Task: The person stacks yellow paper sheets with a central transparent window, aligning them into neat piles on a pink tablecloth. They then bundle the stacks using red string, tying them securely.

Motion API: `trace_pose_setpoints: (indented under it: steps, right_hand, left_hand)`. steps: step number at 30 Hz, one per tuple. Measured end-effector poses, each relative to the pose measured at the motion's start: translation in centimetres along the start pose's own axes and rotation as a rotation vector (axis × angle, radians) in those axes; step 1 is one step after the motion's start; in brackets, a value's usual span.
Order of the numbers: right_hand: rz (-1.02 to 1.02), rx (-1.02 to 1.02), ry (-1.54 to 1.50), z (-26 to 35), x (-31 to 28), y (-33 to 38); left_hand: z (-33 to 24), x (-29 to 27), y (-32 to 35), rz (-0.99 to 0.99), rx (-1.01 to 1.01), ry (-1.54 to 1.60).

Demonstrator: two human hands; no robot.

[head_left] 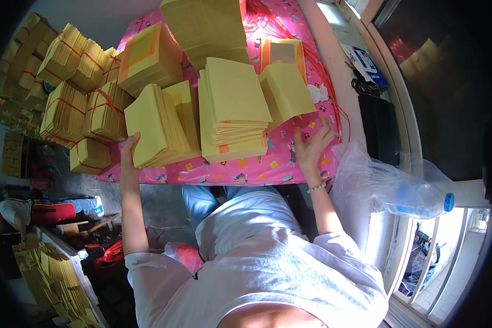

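My left hand [129, 152] holds the left edge of a leaning stack of folded yellow paper [154, 123]; its fingers are partly hidden by the stack. To the right stands a taller pile of folded yellow paper [235, 93], its sheets loosely layered. My right hand [314, 145] hovers over the pink patterned tabletop [279, 164] with fingers apart and nothing in them. Just beyond its fingertips lies a single folded yellow sheet [287, 93], tilted against the pile. A bead bracelet [315, 188] circles my right wrist.
Bundles of yellow paper tied with red string [65, 109] crowd the left side. More tall yellow stacks [208, 27] stand at the back. Red strings [317, 52] trail along the right edge. A plastic bottle [426, 199] lies beside clear plastic bags. Another person [19, 210] is at the far left.
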State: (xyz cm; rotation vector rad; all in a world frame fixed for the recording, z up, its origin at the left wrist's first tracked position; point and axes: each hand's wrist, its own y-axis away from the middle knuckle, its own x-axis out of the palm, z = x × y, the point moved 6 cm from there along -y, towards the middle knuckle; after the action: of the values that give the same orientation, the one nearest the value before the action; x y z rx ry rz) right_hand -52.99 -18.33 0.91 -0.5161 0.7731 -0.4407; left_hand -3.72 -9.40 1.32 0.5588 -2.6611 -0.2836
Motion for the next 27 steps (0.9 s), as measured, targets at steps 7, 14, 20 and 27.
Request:
trace_pose_setpoints:
  steps: [7,14,20,27]
  right_hand:
    - [0.099,-0.116,0.099,2.3,2.3,-3.1]
    - [0.085,-0.117,-0.064,-0.7,4.6,-5.0]
    - [-0.072,-0.156,-0.296,1.9,-0.5,-7.7]
    - [-0.069,-0.175,-0.580,8.9,-9.4,-10.2]
  left_hand:
    - [0.2,1.3,0.7,-0.110,-0.131,-0.242]
    - [-0.8,-1.9,0.6,-0.053,-0.143,-0.513]
    - [-4.1,1.3,3.7,-0.211,0.186,-0.544]
    - [-12.4,10.5,7.4,-0.303,0.838,-0.659]
